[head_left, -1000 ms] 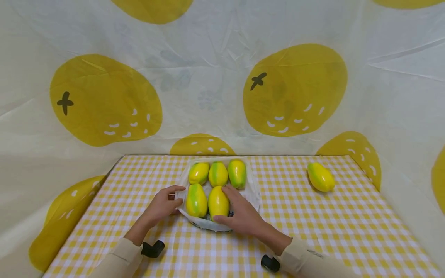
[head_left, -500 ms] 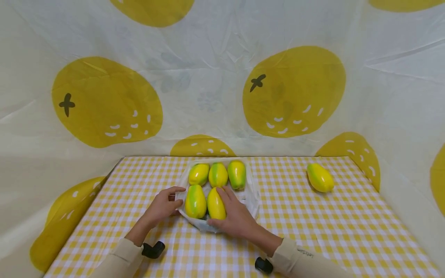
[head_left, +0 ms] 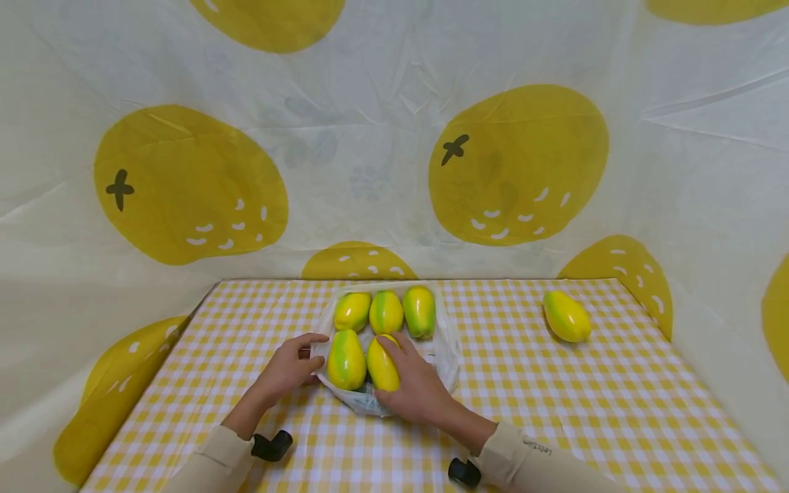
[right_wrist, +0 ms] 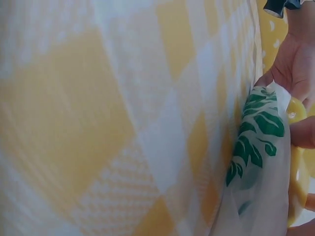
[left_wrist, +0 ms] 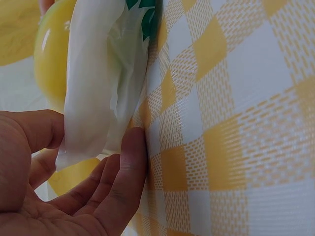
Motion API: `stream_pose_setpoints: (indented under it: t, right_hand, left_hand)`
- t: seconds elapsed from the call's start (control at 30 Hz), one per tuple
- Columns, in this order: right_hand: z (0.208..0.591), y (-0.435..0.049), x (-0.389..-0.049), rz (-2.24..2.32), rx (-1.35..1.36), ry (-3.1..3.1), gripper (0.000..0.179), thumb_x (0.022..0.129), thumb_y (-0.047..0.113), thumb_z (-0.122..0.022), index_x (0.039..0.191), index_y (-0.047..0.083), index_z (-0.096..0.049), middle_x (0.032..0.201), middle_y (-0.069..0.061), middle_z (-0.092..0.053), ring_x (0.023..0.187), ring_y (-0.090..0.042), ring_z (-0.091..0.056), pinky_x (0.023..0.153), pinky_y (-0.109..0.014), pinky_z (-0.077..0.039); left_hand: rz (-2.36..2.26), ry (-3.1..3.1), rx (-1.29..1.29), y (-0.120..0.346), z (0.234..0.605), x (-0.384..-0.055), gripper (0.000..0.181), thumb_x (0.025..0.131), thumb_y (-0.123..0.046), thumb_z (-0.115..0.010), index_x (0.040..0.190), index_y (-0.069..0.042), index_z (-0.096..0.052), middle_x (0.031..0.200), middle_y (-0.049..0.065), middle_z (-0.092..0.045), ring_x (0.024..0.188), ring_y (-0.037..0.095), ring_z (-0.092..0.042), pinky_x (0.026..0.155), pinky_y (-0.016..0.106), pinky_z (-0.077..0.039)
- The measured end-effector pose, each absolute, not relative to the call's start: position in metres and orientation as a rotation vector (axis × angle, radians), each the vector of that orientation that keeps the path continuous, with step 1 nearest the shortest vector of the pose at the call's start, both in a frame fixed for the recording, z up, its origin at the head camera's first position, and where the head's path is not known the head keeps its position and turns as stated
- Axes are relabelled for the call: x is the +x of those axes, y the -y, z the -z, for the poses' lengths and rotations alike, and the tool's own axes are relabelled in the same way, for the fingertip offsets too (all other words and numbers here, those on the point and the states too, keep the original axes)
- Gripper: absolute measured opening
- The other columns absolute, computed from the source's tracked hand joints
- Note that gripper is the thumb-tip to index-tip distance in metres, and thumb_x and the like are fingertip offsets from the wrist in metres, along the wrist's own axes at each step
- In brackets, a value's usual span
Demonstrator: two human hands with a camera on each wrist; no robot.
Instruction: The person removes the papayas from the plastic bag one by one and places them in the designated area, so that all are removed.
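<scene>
A white plastic bag (head_left: 448,349) lies spread under several yellow-green papayas, its edge raised like a shallow tray. Green leaf print (right_wrist: 258,128) shows on its outer side in the right wrist view. My right hand (head_left: 419,387) grips the front right papaya (head_left: 382,366), thumb at the near end and fingers over its far side, covering part of it. At the bag's left edge, my left hand (head_left: 291,366) holds the rim between thumb and fingers, as the left wrist view shows. Beside the gripped fruit sits another papaya (head_left: 346,359).
Three papayas form the back row, including the back right papaya (head_left: 419,311). A separate papaya (head_left: 566,316) lies on the checked tablecloth (head_left: 555,404) at the far right. A fruit-printed curtain (head_left: 357,157) hangs behind the table.
My right hand has shifted slightly left and closed more over the front right papaya, which has tilted a little. The left hand stays at the bag's edge.
</scene>
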State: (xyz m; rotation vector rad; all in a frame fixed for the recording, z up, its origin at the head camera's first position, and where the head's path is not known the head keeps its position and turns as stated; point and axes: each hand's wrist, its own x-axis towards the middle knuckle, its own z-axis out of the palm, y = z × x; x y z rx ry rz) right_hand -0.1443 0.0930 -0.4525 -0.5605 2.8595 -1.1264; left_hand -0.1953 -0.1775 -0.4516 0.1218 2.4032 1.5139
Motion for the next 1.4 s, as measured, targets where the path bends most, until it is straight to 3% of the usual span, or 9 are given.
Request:
stream_pose_setpoints:
  t: [0.2, 0.4, 0.63, 0.83, 1.0, 1.4]
  right_hand:
    - [0.452, -0.095, -0.142, 1.121, -0.574, -2.937, 0.083, 0.077, 0.014, -0.076, 0.154, 0.016, -0.046, 0.165, -0.015, -0.035, 0.128, -0.035, -0.061, 0.089, -0.048, -0.056]
    - [0.447, -0.099, -0.141, 1.081, -0.499, -2.932, 0.086, 0.076, 0.012, -0.077, 0.155, 0.017, -0.045, 0.168, -0.015, -0.032, 0.130, -0.037, -0.059, 0.091, -0.050, -0.055]
    - [0.439, -0.104, -0.139, 1.040, -0.441, -2.952, 0.085, 0.076, 0.013, -0.076, 0.155, 0.021, -0.045, 0.169, -0.013, -0.032, 0.127, -0.033, -0.060, 0.093, -0.049, -0.056]
    - [0.433, -0.109, -0.140, 1.024, -0.452, -2.998, 0.084, 0.077, 0.012, -0.079, 0.154, 0.020, -0.047, 0.167, -0.014, -0.035, 0.120, -0.031, -0.063, 0.083, -0.041, -0.055]
    - [0.429, -0.115, -0.141, 1.039, -0.450, -3.025, 0.082, 0.077, 0.014, -0.080, 0.153, 0.020, -0.049, 0.167, -0.014, -0.036, 0.122, -0.033, -0.063, 0.086, -0.045, -0.056]
    - [0.420, -0.125, -0.140, 1.024, -0.427, -3.053, 0.085, 0.075, 0.012, -0.077, 0.155, 0.020, -0.048, 0.168, -0.014, -0.034, 0.124, -0.036, -0.063, 0.083, -0.044, -0.055]
  left_hand:
    - [-1.514, -2.404, 0.133, 0.177, 0.452, -0.195, 0.044, 0.100, -0.007, -0.061, 0.144, -0.005, -0.059, 0.098, 0.010, -0.048, 0.089, 0.021, -0.058, 0.076, 0.039, -0.065]
    - [-1.502, -2.413, 0.120, 0.178, 0.453, -0.196, 0.044, 0.100, -0.008, -0.061, 0.144, -0.006, -0.059, 0.094, 0.009, -0.044, 0.085, 0.021, -0.057, 0.075, 0.039, -0.064]
    - [-1.480, -2.436, 0.123, 0.177, 0.455, -0.197, 0.045, 0.100, -0.009, -0.062, 0.145, -0.004, -0.058, 0.115, 0.018, -0.056, 0.089, 0.020, -0.061, 0.075, 0.040, -0.064]
    - [-1.479, -2.432, 0.114, 0.178, 0.454, -0.196, 0.044, 0.100, -0.009, -0.062, 0.144, -0.006, -0.059, 0.107, 0.015, -0.054, 0.088, 0.021, -0.060, 0.074, 0.038, -0.064]
    - [-1.478, -2.438, 0.099, 0.178, 0.453, -0.196, 0.043, 0.100, -0.009, -0.062, 0.143, -0.008, -0.061, 0.109, 0.014, -0.054, 0.087, 0.021, -0.060, 0.073, 0.035, -0.064]
    - [-1.492, -2.430, 0.082, 0.177, 0.454, -0.197, 0.043, 0.100, -0.006, -0.061, 0.142, -0.008, -0.061, 0.089, 0.006, -0.039, 0.080, 0.021, -0.057, 0.073, 0.034, -0.064]
